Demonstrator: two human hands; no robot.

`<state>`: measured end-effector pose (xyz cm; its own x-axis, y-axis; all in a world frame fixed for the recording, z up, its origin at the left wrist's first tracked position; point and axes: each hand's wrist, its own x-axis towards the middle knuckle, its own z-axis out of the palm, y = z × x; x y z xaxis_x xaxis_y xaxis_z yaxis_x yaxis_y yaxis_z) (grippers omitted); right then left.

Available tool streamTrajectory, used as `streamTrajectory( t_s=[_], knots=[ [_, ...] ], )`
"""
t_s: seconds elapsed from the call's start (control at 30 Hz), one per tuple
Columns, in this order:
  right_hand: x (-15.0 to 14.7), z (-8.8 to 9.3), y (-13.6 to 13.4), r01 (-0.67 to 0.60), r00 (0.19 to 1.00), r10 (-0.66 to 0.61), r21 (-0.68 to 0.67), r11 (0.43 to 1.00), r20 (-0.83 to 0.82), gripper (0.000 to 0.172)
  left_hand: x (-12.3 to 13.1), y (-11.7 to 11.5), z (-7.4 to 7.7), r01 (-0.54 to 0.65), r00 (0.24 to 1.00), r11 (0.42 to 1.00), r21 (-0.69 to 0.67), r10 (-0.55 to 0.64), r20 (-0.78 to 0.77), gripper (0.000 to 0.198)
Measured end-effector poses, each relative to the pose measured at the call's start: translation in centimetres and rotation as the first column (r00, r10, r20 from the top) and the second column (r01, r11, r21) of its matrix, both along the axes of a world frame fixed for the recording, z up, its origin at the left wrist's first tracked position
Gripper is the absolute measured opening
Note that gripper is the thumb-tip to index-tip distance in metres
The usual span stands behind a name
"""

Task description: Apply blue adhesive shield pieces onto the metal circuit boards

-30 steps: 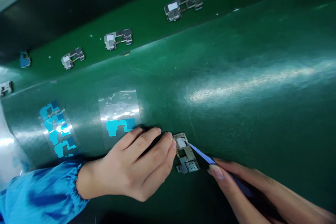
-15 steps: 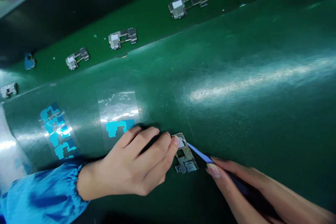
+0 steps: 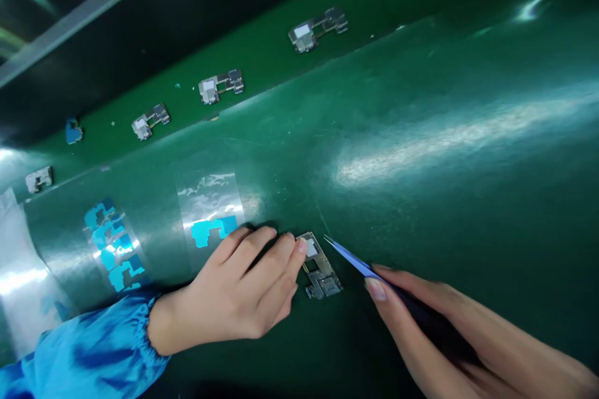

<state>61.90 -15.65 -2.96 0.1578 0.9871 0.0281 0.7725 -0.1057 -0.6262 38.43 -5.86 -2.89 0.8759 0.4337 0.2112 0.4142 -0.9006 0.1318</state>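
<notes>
A small metal circuit part (image 3: 319, 268) with a white square patch lies on the green mat (image 3: 421, 199). My left hand (image 3: 238, 290), in a blue sleeve, rests flat beside it, fingers curled, with the fingertips touching the part's left edge. My right hand (image 3: 449, 330) grips blue tweezers (image 3: 350, 259). The tweezers' tip hangs just right of the white patch, clear of the part. A clear film strip (image 3: 210, 212) bearing a blue sticker lies just above my left hand.
A second film strip (image 3: 115, 246) with several blue stickers lies at the left. Several similar metal parts, such as one part (image 3: 318, 30) at the top, sit in a row on the green belt (image 3: 262, 43) behind. A blue piece (image 3: 73, 131) lies far left.
The tweezers' tip has lifted off the white patch and drawn back to the right. My left hand stays against the part. The view has shifted slightly.
</notes>
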Motion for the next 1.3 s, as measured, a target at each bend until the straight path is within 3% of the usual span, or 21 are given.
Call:
streamTrajectory(
  t_s=[0.07, 0.2, 0.33, 0.57, 0.77, 0.87, 0.97, 1.1, 1.2, 1.3],
  knots=[
    [-0.5, 0.3, 0.5, 0.089, 0.996, -0.089, -0.011, 0.996, -0.016, 0.012, -0.1, 0.1, -0.1, 0.002, 1.0, 1.0, -0.023, -0.002, 0.021, 0.046],
    [-1.0, 0.2, 1.1, 0.141, 0.989, -0.141, 0.006, 0.99, -0.052, 0.014, -0.2, 0.1, -0.3, 0.015, 0.998, 1.0, -0.014, -0.014, 0.053, 0.043],
    [-1.0, -0.5, 1.1, 0.159, 0.987, -0.158, 0.13, 0.979, -0.024, 0.012, -0.2, 0.0, -0.4, 0.006, 0.997, 1.0, 0.006, -0.006, 0.076, 0.043],
    [0.0, -1.3, 1.9, 0.038, 0.975, -0.103, 0.313, 0.949, 0.195, 0.014, -0.2, 0.2, -0.8, -0.014, 0.997, 1.0, -0.008, 0.014, 0.074, 0.047],
    [3.6, -3.3, 4.8, -0.032, 0.957, -0.063, 0.318, 0.947, 0.283, 0.032, -0.6, -0.8, 0.0, -0.077, 0.978, 0.991, 0.112, 0.053, 0.2, 0.042],
    [4.3, -3.6, 5.9, -0.016, 0.949, -0.092, 0.337, 0.941, 0.301, 0.037, -0.4, -2.1, 0.5, -0.115, 0.976, 0.993, 0.033, 0.106, 0.19, 0.042],
    [2.5, -2.8, 5.1, -0.036, 0.945, -0.094, 0.384, 0.923, 0.313, 0.031, 0.2, -3.1, 0.4, -0.193, 0.962, 0.98, -0.053, 0.2, 0.187, 0.046],
    [-2.1, -2.3, 1.7, -0.118, 0.973, 0.033, 0.371, 0.921, 0.227, 0.028, 0.7, -3.9, 0.0, -0.284, 0.948, 0.956, -0.068, 0.291, 0.128, 0.054],
    [-4.4, -3.2, -0.3, -0.17, 0.97, 0.088, 0.371, 0.913, 0.227, 0.037, 0.4, -4.3, 0.0, -0.268, 0.961, 0.956, -0.116, 0.273, 0.035, 0.061],
    [-4.9, -4.1, -0.5, -0.22, 0.958, 0.124, 0.384, 0.897, 0.26, 0.033, -0.7, -4.8, 0.2, -0.24, 0.97, 0.951, -0.195, 0.242, -0.012, 0.064]
  ],
)
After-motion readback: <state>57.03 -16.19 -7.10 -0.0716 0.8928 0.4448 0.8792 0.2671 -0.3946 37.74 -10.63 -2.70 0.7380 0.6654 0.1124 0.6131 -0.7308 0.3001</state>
